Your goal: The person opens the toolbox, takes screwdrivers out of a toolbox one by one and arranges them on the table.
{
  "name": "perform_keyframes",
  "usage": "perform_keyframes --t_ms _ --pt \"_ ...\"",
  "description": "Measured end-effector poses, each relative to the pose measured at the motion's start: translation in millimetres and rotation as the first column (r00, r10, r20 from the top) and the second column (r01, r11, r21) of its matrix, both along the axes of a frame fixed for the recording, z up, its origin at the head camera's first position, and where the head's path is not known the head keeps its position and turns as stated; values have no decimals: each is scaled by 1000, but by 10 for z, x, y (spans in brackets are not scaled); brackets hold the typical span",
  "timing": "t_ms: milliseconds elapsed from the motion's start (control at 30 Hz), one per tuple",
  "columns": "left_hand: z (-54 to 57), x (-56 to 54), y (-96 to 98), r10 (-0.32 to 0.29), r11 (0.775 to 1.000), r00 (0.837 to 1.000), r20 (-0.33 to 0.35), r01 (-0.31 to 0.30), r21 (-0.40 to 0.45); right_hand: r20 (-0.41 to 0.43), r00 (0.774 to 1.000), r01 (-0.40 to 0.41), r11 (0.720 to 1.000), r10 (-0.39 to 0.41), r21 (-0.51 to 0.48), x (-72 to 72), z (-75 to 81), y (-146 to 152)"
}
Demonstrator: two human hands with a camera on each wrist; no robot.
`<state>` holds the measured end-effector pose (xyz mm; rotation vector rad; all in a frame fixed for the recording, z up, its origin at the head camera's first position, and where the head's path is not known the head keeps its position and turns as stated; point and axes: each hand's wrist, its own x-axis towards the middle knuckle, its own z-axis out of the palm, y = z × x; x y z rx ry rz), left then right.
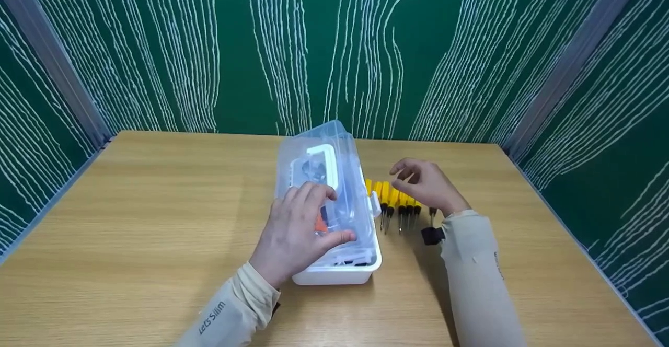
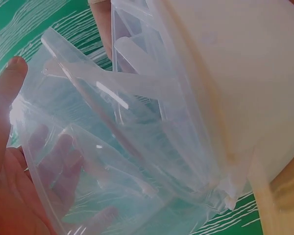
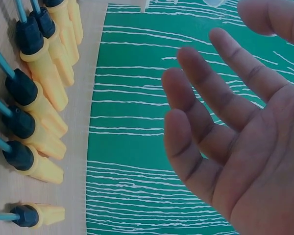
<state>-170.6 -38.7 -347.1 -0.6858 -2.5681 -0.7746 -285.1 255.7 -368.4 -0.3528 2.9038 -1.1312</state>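
Observation:
A white plastic box (image 1: pixel 334 277) with a clear lid (image 1: pixel 292 151) stands mid-table, its lid tilted up. My left hand (image 1: pixel 295 232) is spread at the lid's near left side, thumb and fingers wide apart. Through the clear plastic (image 2: pixel 112 161) in the left wrist view, some of its fingers show. To the right of the box lies a row of yellow-handled screwdrivers (image 1: pixel 393 198), shafts toward me. Above them hovers my right hand (image 1: pixel 428 182), fingers loosely bent and holding nothing. One screwdriver (image 3: pixel 27 215) lies apart from the others.
A white latch (image 1: pixel 375 204) sticks out from the box's right side. Inside the box an orange item (image 1: pixel 320 224) shows through the lid. Behind the wooden table (image 1: pixel 157 206) stands a green wall (image 1: pixel 235 49) with white wavy lines.

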Motion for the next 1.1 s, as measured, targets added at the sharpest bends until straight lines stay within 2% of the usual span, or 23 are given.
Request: perform_keyframes --t_ms 333,533,733,1100 --pt "-26 6 42 -12 999 1000 14 12 -29 22 999 -33 999 32 36 3 2 -8" --pt "-43 1 61 -28 999 1000 10 29 -36 0 998 -59 998 59 3 1 -18 15" --pt "-49 -5 75 -35 998 999 25 36 -54 0 998 -60 998 60 7 -2 -24 27" --pt "-66 -21 81 -38 994 999 9 39 -106 4 998 -61 997 61 45 -20 -38 17"
